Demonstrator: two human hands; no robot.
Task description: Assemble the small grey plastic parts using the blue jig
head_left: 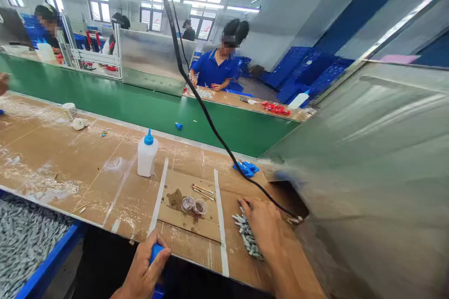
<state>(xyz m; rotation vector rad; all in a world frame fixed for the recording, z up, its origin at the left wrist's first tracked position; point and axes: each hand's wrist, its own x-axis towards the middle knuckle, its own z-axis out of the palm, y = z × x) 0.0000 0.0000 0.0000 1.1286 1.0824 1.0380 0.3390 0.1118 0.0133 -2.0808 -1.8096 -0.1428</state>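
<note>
My left hand (145, 261) is closed around a blue object (155, 253) at the table's front edge; its kind is hard to make out. At the right, my right hand (263, 226) reaches down over a pile of small grey parts (248, 238). Its curled fingers touch the pile's far side, and its fingertips are mostly hidden. Between the hands lies a stained cardboard sheet (175, 226), bordered by white tape strips. Two small clear cups (194, 205) of dark liquid stand on it, beside several cotton swabs (203, 192).
A white squeeze bottle (147, 154) with blue cap stands behind the sheet. A black cable (210, 124) crosses down to the right. Crumpled blue scraps (246, 168) lie near a metal panel (368, 159). A blue bin (52, 261) of grey parts is lower left. Co-workers sit beyond the green belt (154, 107).
</note>
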